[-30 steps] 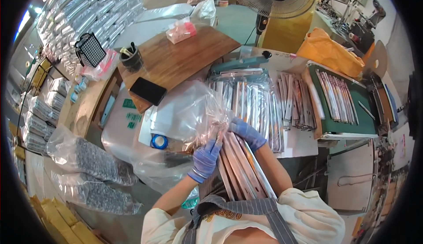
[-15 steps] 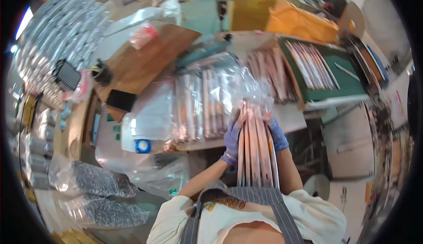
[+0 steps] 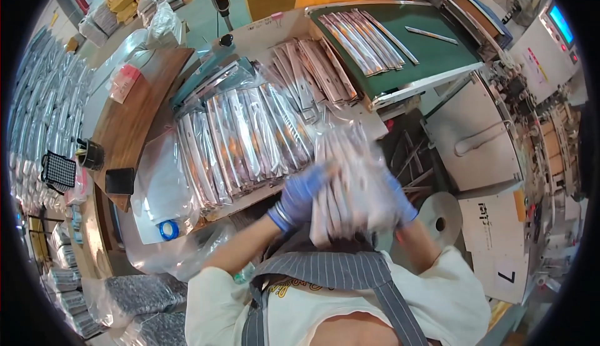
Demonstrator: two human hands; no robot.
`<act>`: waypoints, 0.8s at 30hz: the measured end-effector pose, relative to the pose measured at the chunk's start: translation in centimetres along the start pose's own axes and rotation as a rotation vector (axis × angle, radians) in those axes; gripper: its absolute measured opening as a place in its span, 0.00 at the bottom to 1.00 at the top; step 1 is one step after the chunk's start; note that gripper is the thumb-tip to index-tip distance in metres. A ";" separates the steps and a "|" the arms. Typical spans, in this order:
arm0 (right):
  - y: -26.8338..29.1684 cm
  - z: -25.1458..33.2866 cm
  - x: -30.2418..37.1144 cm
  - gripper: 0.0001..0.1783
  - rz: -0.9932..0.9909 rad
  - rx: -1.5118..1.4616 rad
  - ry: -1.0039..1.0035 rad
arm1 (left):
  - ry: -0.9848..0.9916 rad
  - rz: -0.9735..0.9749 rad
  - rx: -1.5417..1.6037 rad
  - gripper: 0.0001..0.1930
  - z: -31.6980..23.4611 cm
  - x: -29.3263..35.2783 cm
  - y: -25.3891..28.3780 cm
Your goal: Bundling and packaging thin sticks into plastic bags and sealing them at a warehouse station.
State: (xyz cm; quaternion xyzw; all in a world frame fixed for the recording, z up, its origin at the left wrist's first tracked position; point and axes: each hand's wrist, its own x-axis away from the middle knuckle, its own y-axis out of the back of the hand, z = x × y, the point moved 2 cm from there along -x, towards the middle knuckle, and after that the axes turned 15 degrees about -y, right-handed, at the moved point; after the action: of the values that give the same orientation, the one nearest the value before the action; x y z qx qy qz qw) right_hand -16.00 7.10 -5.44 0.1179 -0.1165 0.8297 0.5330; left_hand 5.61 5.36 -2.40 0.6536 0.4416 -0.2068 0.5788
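I have a bundle of long sealed packets in a clear plastic bag held up close in front of my chest, and both of my hands are on it. My left hand, in a blue glove, has its grip closed around the left side of the bundle, fingers wrapped over the edge. My right hand, also gloved in blue, closes on the right side, though much of it sits behind the blurred plastic. The bundle stands roughly upright, tilted a little, between my hands and just below the near edge of the table. On that table lie rows of the same long packets in clear wrapping, spread side by side, and more of them rest on the green belt further right. To my left are a wooden board, a black cup and a blue roll of tape. A grey machine stands to my right.
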 end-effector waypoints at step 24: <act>-2.1 21.9 -9.0 0.21 -1.034 1.180 0.874 | 0.178 0.038 -0.282 0.04 11.5 -19.7 8.4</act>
State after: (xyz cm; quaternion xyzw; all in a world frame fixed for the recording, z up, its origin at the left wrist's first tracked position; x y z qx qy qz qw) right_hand -8.88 -6.78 12.50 0.0841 0.6095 0.3819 0.6896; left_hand 4.95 -11.62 15.00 0.5897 0.5033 -0.0733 0.6273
